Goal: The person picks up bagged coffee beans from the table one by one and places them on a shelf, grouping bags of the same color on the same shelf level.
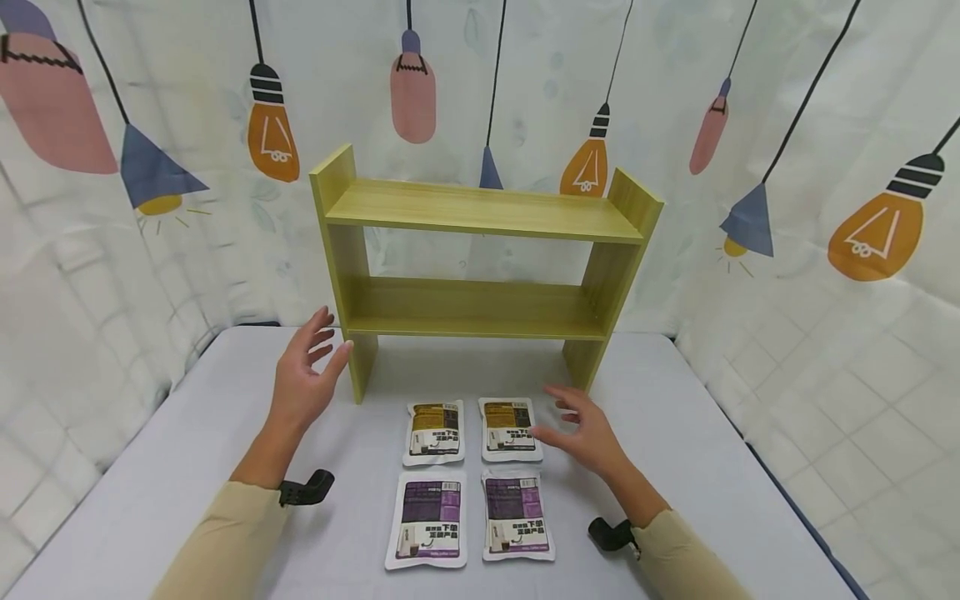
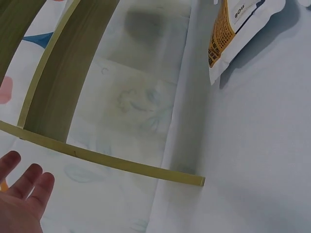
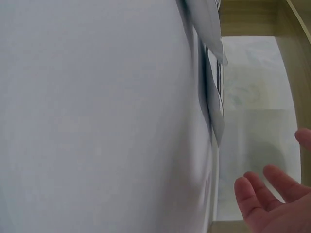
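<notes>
A yellow-green wooden shelf unit (image 1: 480, 308) with two boards stands toward the back of the white table. Beside its left side panel is my left hand (image 1: 303, 379), fingers spread and holding nothing; the left wrist view shows a gap between the fingers (image 2: 41, 191) and the panel. My right hand (image 1: 588, 429) hovers by the shelf's right leg, fingers loosely bent around nothing. Its thumb comes close to a brown-labelled pouch (image 1: 511, 429); whether they touch I cannot tell. A second brown-labelled pouch (image 1: 434, 432) lies left of it. Two purple-labelled pouches, left (image 1: 427, 518) and right (image 1: 517, 514), lie nearer me.
White cloth covers the table (image 1: 615, 367). A pale curtain (image 1: 480, 83) printed with hanging lamps and bulbs encloses the back and both sides. Each wrist wears a small black camera, the left one (image 1: 307, 489) and the right one (image 1: 611, 535).
</notes>
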Motion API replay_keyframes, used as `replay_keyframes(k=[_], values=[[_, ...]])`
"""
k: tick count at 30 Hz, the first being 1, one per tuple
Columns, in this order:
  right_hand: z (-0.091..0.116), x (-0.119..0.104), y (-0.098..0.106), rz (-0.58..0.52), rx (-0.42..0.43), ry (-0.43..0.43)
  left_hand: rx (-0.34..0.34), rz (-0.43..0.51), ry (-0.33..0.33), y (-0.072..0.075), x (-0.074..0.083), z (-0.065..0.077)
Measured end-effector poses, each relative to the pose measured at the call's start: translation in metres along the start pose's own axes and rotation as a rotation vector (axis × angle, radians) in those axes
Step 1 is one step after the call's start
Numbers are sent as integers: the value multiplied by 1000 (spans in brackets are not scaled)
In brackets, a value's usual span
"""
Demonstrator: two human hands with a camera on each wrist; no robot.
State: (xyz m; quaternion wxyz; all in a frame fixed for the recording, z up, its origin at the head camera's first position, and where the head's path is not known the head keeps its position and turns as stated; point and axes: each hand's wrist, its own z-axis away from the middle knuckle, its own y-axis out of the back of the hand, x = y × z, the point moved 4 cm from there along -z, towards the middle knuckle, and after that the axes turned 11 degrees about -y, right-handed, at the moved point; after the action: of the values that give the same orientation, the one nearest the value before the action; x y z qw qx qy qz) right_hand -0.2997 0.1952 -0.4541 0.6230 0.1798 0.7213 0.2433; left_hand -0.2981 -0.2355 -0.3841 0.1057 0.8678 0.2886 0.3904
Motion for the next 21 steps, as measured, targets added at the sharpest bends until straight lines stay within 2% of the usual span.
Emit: replay_keyframes(k=[6,13,21], values=[[-1,-5,-9,-32,-34,-66,45,52,-10,2,3,-7],[-7,-4,-20,-8,-48,-139,69,50,12,0,5,-15],[-10,-7,-28,3,-66,-182,131,45,21,0,8,-24]])
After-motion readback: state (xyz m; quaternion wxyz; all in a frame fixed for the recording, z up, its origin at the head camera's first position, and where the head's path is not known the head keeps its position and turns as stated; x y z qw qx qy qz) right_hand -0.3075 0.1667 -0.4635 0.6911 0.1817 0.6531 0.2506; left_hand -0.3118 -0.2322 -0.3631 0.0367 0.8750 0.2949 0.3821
